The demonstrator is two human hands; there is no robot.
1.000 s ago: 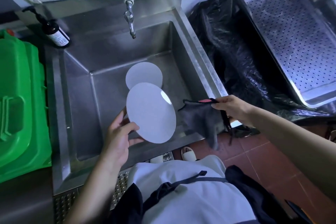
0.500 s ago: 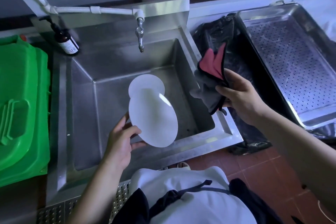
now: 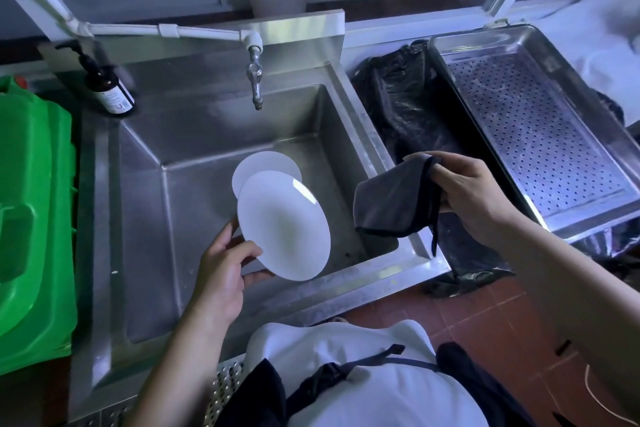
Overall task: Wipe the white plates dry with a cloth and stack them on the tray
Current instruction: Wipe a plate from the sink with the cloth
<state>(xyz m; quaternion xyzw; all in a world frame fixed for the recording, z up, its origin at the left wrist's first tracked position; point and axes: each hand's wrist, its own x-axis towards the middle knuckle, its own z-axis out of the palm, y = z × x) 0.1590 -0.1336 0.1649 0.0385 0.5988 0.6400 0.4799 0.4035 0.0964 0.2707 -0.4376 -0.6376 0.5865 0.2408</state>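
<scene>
My left hand (image 3: 225,267) grips a white plate (image 3: 284,225) by its lower left rim and holds it tilted above the steel sink (image 3: 194,218). A second white plate (image 3: 256,165) lies in the sink basin behind it, partly covered. My right hand (image 3: 467,198) holds a dark grey cloth (image 3: 394,201) that hangs folded just right of the held plate, apart from it. The perforated steel tray (image 3: 540,135) stands to the right with nothing on it.
A tap (image 3: 255,80) hangs over the back of the sink, and a brown pump bottle (image 3: 109,90) stands at its back left corner. A green plastic bin (image 3: 31,218) sits on the left. A black plastic bag (image 3: 401,107) fills the gap between sink and tray.
My right hand lifted the cloth from beside the plate, turned it over so its red side no longer shows, and now holds it draped next to the plate. The plate stays in my left hand.
</scene>
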